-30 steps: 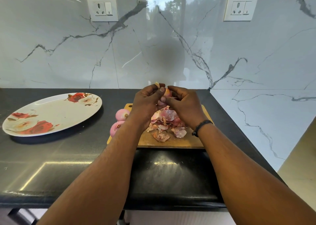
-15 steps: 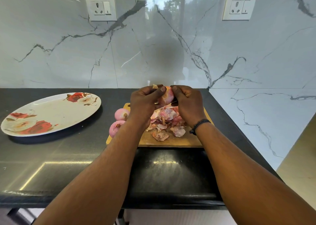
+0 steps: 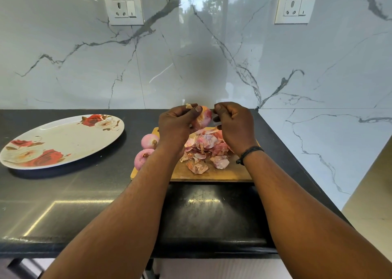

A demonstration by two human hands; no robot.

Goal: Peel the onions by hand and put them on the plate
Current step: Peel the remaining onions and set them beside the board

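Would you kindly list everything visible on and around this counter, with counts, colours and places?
Held onion: one, pink, between both hands above the board.
Loose onions: two, pink, on the board's left edge.
Peels: a pile, pink, on the board.
Cutting board: one, wooden, on the counter.
Plate: one, white with red roses, left, no onions on it.
Counter: black.
Wall sockets: two, white, on the marble wall.
Left hand: grips the onion.
Right hand: curled, fingertips by the onion; black wristband.
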